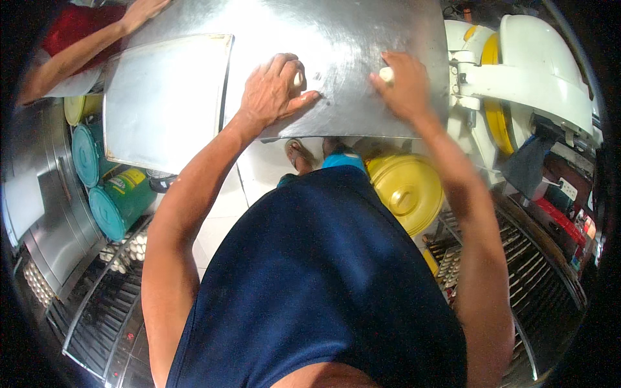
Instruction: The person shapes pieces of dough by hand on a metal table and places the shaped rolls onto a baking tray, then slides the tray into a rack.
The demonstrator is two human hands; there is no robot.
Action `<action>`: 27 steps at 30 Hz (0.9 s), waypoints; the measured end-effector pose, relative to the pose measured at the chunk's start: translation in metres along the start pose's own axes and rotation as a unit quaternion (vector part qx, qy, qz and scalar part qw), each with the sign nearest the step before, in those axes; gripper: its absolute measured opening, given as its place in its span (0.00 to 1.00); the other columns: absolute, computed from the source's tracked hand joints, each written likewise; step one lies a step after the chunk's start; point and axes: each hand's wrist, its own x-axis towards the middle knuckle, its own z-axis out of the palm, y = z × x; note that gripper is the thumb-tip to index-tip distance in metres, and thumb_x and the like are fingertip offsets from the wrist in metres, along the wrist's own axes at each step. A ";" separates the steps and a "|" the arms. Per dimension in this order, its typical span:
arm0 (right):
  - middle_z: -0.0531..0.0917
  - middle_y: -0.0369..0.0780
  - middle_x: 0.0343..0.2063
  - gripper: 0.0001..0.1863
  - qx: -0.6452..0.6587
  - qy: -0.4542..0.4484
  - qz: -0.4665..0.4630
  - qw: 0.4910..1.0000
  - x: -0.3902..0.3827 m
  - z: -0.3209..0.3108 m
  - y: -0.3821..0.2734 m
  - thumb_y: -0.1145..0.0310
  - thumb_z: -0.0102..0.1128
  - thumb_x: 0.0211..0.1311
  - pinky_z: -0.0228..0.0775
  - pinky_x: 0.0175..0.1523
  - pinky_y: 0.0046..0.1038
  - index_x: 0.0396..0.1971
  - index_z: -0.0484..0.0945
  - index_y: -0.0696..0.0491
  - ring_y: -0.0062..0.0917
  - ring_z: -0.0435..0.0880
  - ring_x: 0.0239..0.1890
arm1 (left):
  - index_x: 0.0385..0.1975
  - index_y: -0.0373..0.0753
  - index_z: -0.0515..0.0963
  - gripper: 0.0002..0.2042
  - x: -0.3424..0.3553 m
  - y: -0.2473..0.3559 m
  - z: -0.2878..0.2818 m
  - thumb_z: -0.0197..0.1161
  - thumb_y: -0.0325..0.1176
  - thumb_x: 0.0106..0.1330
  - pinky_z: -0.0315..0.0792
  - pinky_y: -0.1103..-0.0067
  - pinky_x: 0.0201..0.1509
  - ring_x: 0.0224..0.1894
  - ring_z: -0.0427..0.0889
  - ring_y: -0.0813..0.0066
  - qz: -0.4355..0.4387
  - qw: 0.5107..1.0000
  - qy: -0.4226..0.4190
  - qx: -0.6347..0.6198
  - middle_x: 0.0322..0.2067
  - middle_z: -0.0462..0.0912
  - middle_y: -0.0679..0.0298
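Observation:
My left hand [275, 90] rests on the steel table [336, 32], its fingers curled over a small pale dough piece [297, 79] and its thumb stretched out to the right. On the table's right side, my right hand [409, 84] cups a second pale dough piece [387, 74] between thumb and fingers; this hand is slightly blurred. Most of each piece is hidden under the hand. Tiny pale crumbs lie on the metal between the hands.
A flat metal tray [165, 97] lies left of my left hand. Another person's arm [84, 58] reaches in at the upper left. A large white machine [537, 77] borders the table's right side. Below stand a yellow lidded bucket [406, 194] and teal-lidded bins [107, 210].

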 end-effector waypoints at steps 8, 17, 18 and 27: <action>0.81 0.41 0.28 0.25 -0.019 -0.168 0.100 0.981 0.033 0.012 0.013 0.42 0.59 0.63 0.69 0.45 0.43 0.22 0.76 0.50 0.41 0.79 0.36 | 0.33 0.47 0.85 0.24 0.058 -0.022 0.007 0.58 0.63 0.69 0.73 0.65 0.48 0.40 0.80 0.66 0.062 0.998 -0.011 0.023 0.34 0.82 0.65; 0.83 0.40 0.32 0.24 0.045 -0.066 0.049 0.996 0.002 -0.010 -0.004 0.41 0.61 0.63 0.70 0.49 0.44 0.29 0.80 0.50 0.42 0.80 0.41 | 0.44 0.44 0.82 0.33 -0.007 0.009 0.001 0.59 0.72 0.62 0.76 0.66 0.49 0.47 0.81 0.63 0.016 0.998 0.057 0.024 0.46 0.81 0.59; 0.83 0.40 0.32 0.24 0.044 -0.070 0.052 0.995 0.008 -0.012 -0.002 0.41 0.61 0.63 0.70 0.49 0.44 0.29 0.80 0.50 0.42 0.80 0.41 | 0.40 0.45 0.84 0.31 0.010 0.007 -0.006 0.60 0.71 0.62 0.77 0.67 0.47 0.45 0.83 0.63 -0.038 0.999 -0.025 0.010 0.43 0.82 0.60; 0.83 0.41 0.36 0.24 -0.037 -0.210 0.071 0.974 0.029 -0.003 -0.001 0.40 0.62 0.62 0.71 0.49 0.43 0.33 0.81 0.50 0.42 0.79 0.43 | 0.29 0.45 0.85 0.22 0.035 0.004 0.001 0.63 0.59 0.65 0.77 0.64 0.49 0.43 0.82 0.60 -0.013 1.000 0.005 -0.005 0.35 0.82 0.60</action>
